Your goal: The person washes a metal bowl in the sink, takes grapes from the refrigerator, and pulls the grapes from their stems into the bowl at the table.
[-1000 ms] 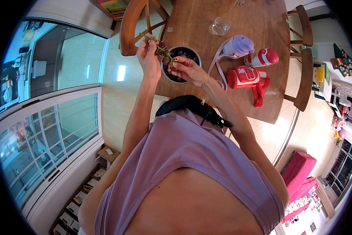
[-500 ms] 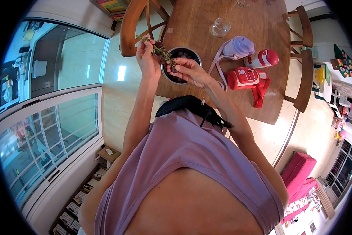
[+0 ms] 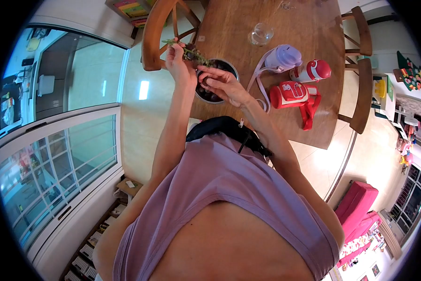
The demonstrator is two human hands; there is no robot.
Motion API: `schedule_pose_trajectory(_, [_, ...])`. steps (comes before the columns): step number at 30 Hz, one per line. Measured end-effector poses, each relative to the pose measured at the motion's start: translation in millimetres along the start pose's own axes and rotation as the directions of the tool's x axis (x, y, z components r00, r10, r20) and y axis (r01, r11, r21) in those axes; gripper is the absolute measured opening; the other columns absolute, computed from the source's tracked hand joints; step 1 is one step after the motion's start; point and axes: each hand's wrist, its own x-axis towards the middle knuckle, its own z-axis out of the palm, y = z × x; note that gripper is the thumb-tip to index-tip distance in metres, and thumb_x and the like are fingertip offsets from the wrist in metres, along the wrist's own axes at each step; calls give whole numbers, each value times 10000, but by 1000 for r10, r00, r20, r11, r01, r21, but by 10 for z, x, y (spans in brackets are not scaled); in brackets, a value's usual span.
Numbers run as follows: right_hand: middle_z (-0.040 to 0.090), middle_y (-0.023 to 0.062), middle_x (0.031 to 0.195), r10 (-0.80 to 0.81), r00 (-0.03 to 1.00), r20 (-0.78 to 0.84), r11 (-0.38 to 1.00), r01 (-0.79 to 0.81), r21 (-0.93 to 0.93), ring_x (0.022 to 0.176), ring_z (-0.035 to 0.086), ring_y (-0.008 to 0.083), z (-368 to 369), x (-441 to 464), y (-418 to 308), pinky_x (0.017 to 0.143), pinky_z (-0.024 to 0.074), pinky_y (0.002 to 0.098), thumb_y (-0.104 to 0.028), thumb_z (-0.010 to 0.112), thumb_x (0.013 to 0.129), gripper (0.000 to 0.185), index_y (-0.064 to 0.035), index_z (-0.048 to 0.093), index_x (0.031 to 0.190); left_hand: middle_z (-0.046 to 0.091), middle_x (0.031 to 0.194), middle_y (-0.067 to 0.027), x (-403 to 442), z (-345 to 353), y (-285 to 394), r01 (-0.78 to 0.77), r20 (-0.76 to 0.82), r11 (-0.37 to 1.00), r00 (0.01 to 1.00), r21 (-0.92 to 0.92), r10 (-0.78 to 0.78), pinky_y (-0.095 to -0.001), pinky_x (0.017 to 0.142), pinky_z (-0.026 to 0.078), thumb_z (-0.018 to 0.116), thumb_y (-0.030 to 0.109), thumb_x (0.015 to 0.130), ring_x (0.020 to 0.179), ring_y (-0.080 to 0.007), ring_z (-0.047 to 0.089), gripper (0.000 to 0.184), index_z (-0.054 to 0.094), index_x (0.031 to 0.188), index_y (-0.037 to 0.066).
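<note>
My left hand (image 3: 179,62) is closed on a green grape stem (image 3: 198,58), pinching it near its upper left end. A few dark grapes still hang on this stem. My right hand (image 3: 228,86) is closed around a dark grape (image 3: 205,81) between thumb and fingers, just below the stem's lower end. Under both hands stands a round metal bowl (image 3: 237,75) with dark grapes (image 3: 214,97) in it. My right hand covers part of the bowl and its contents.
The bowl stands at the near left corner of a wooden table (image 3: 308,122). Right of it are a lilac bottle (image 3: 285,57) with a strap, a red-and-white bottle (image 3: 313,71) and a red bottle pouch (image 3: 290,94). A clear glass (image 3: 261,34) stands farther back. Wooden chairs (image 3: 152,42) flank the table.
My right hand has drawn slightly down and away from the stem, with a grape now showing in its fingers. My left hand has shifted a little, still holding the stem.
</note>
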Motion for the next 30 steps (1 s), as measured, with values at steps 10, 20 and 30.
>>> schedule_pose_trajectory(10, [614, 41, 1026, -106, 983, -151, 909, 34, -416, 974, 573, 125, -360, 68, 250, 885, 435, 239, -125, 552, 906, 270, 0, 574, 1144, 567, 855, 6, 158, 126, 219, -7, 123, 993, 992, -115, 21, -312, 741, 470, 560, 141, 903, 812, -126, 543, 154, 546, 1049, 94])
schedule_pose_trajectory(20, [630, 79, 996, -277, 865, -419, 896, 75, -438, 900, 601, 154, -346, 84, 169, 820, 475, 295, -313, 511, 931, 380, 20, 576, 1103, 522, 841, 11, -23, 7, 179, 316, 342, 881, 919, -352, -194, -439, 1019, 399, 518, 202, 913, 921, -135, 531, 262, 519, 1143, 77])
schedule_pose_trajectory(30, [555, 33, 1148, 28, 935, -354, 929, 107, 354, 1032, 540, 168, 303, 290, -34, 887, 446, 298, -473, 422, 932, 482, -95, 476, 1226, 602, 976, -59, -290, 42, 46, 232, 345, 972, 910, 38, -231, -306, 952, 424, 513, 117, 915, 1073, -180, 539, 413, 410, 1302, 13])
